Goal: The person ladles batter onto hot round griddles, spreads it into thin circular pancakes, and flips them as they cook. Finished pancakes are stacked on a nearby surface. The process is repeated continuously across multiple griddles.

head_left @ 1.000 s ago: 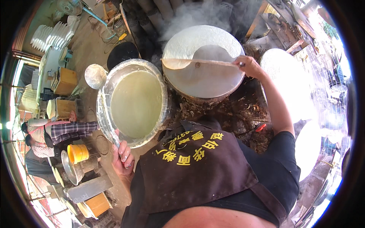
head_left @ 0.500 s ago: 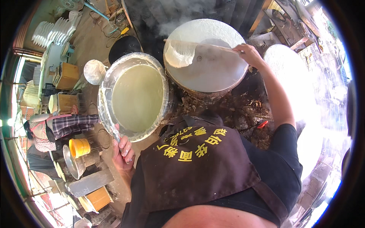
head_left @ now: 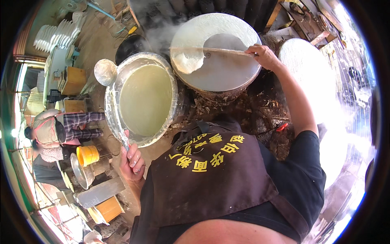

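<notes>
Here, left hand fingers clenched on ladle handle; right hand fingers gripping spreader stick over steaming griddle.

The batter basin crowds the steaming round griddle at its nine o'clock. The griddle's three o'clock is open to the white disc.

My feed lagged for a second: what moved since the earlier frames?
The right hand swept its long stick across the round steaming surface, carrying the white sheet from mid-surface to its left edge. The left hand kept gripping the ladle at the batter basin.
</notes>
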`<state>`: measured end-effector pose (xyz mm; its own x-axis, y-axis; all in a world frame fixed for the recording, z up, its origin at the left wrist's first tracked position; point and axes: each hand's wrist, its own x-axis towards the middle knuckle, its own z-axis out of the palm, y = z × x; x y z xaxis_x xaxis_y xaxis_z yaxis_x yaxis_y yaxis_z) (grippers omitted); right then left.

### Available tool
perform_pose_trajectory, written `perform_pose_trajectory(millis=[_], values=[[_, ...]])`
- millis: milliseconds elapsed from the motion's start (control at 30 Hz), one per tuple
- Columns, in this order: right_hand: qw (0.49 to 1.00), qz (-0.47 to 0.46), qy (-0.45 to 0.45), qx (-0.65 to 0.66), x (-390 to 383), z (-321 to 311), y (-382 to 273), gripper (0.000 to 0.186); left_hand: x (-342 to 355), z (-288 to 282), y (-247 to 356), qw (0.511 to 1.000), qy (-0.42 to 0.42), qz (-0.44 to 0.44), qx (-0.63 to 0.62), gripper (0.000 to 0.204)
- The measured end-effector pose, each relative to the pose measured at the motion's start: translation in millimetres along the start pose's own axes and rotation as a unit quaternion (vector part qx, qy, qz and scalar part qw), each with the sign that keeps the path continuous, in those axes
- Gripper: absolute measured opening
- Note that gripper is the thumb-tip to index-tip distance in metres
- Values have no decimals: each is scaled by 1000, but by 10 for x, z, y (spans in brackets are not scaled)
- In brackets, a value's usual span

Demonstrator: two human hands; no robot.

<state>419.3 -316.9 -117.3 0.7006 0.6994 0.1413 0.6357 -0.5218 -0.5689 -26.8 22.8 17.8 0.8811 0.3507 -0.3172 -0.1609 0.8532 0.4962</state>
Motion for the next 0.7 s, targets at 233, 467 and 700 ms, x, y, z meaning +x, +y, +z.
perform_pose_trajectory(millis=[233, 467, 700], values=[[993, 96, -25, -64, -1215, -538, -504, 20, 108, -129, 111, 998, -25, -50, -31, 50], [925, 251, 64, 280, -1502, 538, -1362, 47, 251, -400, 445, 991, -72, -95, -53, 50], [942, 159, 194, 222, -355, 2660, -2369, 47, 296, -618, 976, 981, -139, -122, -55, 52]])
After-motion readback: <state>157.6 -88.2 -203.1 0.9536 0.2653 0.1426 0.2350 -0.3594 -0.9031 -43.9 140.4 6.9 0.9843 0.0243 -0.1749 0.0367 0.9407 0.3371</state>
